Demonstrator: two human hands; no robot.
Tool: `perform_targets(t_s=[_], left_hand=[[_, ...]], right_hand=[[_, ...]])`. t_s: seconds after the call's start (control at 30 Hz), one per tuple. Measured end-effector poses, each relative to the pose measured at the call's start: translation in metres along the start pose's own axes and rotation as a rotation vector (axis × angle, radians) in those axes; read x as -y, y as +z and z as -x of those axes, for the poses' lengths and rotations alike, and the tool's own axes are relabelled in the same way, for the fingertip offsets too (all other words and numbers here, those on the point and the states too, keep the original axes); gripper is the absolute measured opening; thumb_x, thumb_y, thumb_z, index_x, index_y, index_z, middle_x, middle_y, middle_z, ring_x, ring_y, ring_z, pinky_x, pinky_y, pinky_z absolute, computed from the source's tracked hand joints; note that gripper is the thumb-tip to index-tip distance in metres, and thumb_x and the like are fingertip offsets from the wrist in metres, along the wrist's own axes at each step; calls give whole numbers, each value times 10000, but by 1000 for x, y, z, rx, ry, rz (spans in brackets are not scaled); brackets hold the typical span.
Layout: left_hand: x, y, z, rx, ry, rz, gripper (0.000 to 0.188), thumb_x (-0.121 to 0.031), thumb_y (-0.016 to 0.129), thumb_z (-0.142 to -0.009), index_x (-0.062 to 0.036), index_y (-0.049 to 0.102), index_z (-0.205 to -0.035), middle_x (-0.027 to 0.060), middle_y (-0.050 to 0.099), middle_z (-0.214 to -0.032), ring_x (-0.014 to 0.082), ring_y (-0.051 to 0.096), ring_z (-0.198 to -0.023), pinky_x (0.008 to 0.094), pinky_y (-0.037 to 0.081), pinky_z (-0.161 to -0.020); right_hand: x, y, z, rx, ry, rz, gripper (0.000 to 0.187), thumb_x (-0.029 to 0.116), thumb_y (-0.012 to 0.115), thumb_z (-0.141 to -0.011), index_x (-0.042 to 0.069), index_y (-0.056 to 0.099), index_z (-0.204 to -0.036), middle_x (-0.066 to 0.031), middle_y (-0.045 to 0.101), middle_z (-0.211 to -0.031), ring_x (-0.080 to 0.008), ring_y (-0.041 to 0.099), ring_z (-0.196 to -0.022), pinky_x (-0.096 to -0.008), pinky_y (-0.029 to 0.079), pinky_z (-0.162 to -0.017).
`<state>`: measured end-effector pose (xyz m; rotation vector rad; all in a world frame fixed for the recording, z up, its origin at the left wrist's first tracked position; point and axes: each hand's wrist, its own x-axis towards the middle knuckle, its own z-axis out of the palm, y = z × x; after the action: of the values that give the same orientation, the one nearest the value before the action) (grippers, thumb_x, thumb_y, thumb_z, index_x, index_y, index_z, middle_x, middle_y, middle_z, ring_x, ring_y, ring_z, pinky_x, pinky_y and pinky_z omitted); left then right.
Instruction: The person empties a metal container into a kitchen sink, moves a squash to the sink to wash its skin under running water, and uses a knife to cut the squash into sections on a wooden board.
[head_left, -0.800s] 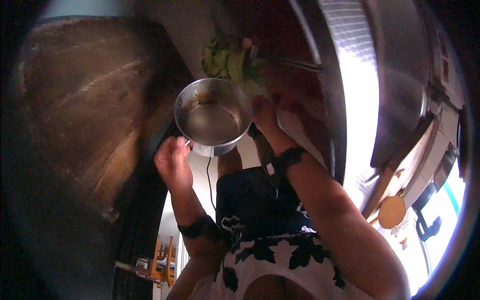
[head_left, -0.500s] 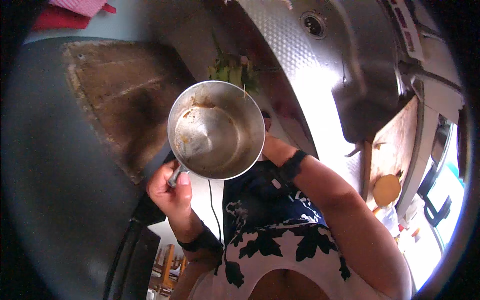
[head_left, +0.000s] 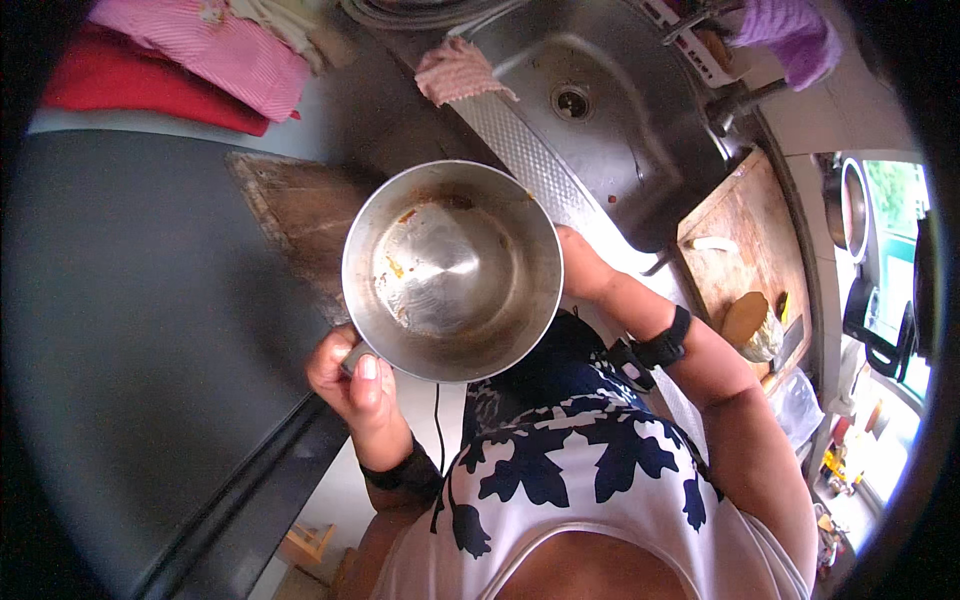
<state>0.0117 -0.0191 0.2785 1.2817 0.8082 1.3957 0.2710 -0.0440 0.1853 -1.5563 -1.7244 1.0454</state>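
Observation:
A metal saucepan is tilted so that its inside faces me, with brown and yellowish residue stuck to the wall and bottom. My left hand is closed round its short handle, thumb lying on top. Over at the pan's right side is my right hand; its fingers disappear behind the pan, so their grip on it cannot be seen. Both wrists wear dark bands.
A worn wooden board leans behind the pan beside a dark grey surface. Ahead right is a steel sink with a pink cloth at its edge. A cutting board at right bears a cut vegetable.
My view has shifted, bringing more of the sink and cutting board in. The saucepan appears slightly larger and farther right, still held by its handle. More of my right hand shows now.

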Motion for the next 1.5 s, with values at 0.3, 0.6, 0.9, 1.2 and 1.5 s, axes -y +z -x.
perform_targets(t_s=[0.3,0.6,0.9,1.2,1.5], left_hand=[[-49,15,-8,-134,-109,367,185,-140,560,-795,-53,429,-700,90,562,-788,142,524,-737,274,443,-718],[-71,5,-6,-135,-51,283,264,-66,565,-812,-91,360,-647,-9,434,-682,67,424,-646,217,377,-619],[-81,-15,-5,40,71,-43,251,-46,543,-810,-93,362,-644,-35,353,-664,57,337,-637,216,300,-598],[-81,-10,-15,87,112,-161,267,-44,546,-800,-94,338,-641,-43,309,-658,54,281,-622,217,228,-567],[-71,9,-19,15,107,-129,320,-97,583,-806,-88,332,-608,-50,334,-613,49,282,-572,226,212,-514]], right_hand=[[66,-46,30,-137,64,-28,263,38,584,-746,48,585,-1008,-109,572,-808,-246,595,-721,-345,492,-688],[109,-95,8,-389,-100,-148,265,265,631,-847,21,656,-947,-78,614,-836,-133,555,-759,-273,442,-670],[182,-104,-17,-293,-157,-57,303,314,711,-778,22,666,-846,-49,589,-779,-111,506,-661,-254,412,-598],[158,-109,-30,-238,-197,-96,188,205,670,-822,22,649,-855,-43,580,-819,-103,537,-730,-253,443,-659],[35,-172,-15,-656,118,119,195,157,714,-761,0,619,-828,-79,605,-756,-156,560,-662,-262,450,-621]])
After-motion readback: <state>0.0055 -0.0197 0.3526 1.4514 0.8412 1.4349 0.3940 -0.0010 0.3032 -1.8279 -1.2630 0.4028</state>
